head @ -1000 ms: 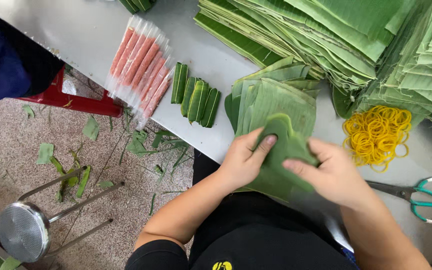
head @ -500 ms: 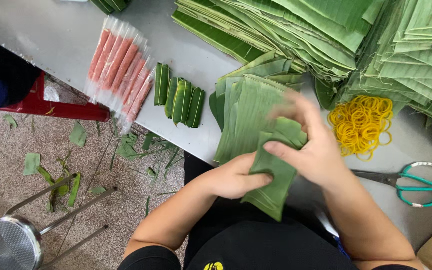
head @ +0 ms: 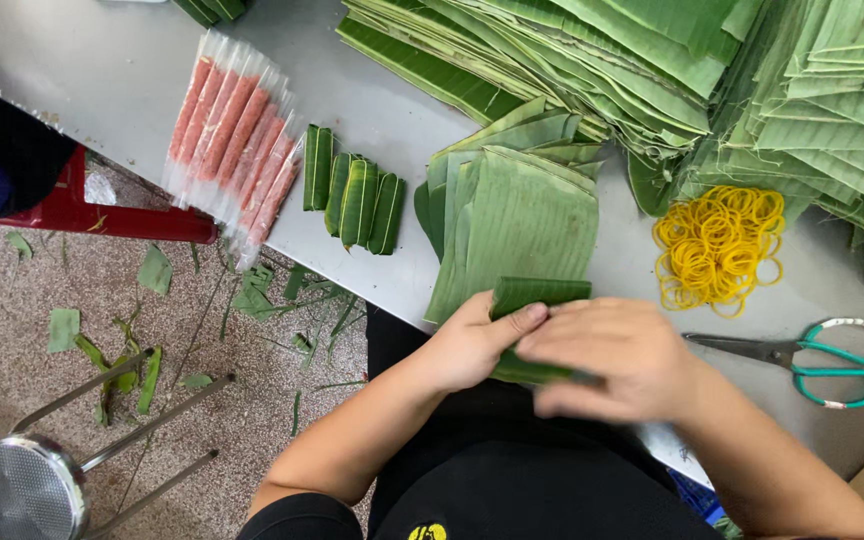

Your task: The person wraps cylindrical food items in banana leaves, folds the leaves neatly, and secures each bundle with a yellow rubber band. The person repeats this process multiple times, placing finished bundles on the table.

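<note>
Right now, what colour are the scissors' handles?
Teal-green with pale inner rims, on the scissors at the table's right; the head view shows them, beside the right hand.

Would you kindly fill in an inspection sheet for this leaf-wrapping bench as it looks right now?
Surface: grey table, bare patches between items.
Job's things: rolled green leaf bundle gripped by both hands; flat leaf stack just beyond it.
Clutter: pink sausage sticks in clear wrap; four finished leaf rolls; yellow rubber bands; teal-handled scissors; large leaf piles.
Hands: left hand and right hand both closed round the bundle.
Cables: nothing seen.
Surroundings: speckled floor with leaf scraps; overturned metal stool; red stool.
</note>
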